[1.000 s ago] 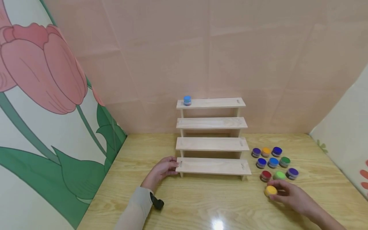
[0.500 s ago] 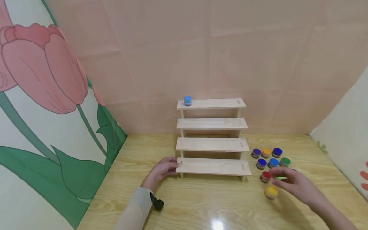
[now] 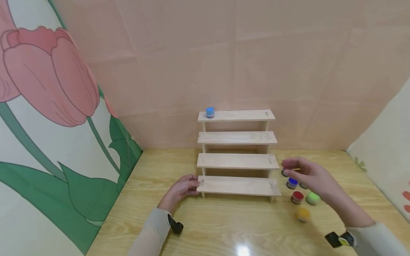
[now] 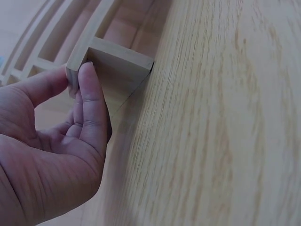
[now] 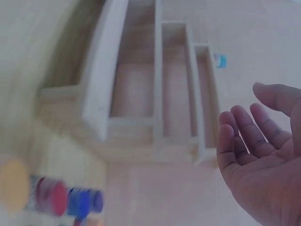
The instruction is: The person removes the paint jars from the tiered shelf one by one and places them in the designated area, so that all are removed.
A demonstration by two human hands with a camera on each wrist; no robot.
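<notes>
A four-step pale wooden display shelf stands on the table. At the left end of its lowest board, my left hand pinches the wood between thumb and fingers, as the left wrist view shows on the board edge. My right hand hovers over the small paint jars at the right, its fingers loosely bent, holding nothing in the right wrist view. Near it are a yellow-lidded jar, a red one, a light green one and a dark blue one. The hand hides other jars.
A light blue jar sits at the left end of the top board. Behind the shelf hangs a pinkish cloth. A tulip-printed panel borders the left, and a pale wall the right.
My right hand has let go of the yellow jar, leaving it on the table, and moved up and away over the back jars. My left hand has stayed on the shelf.
</notes>
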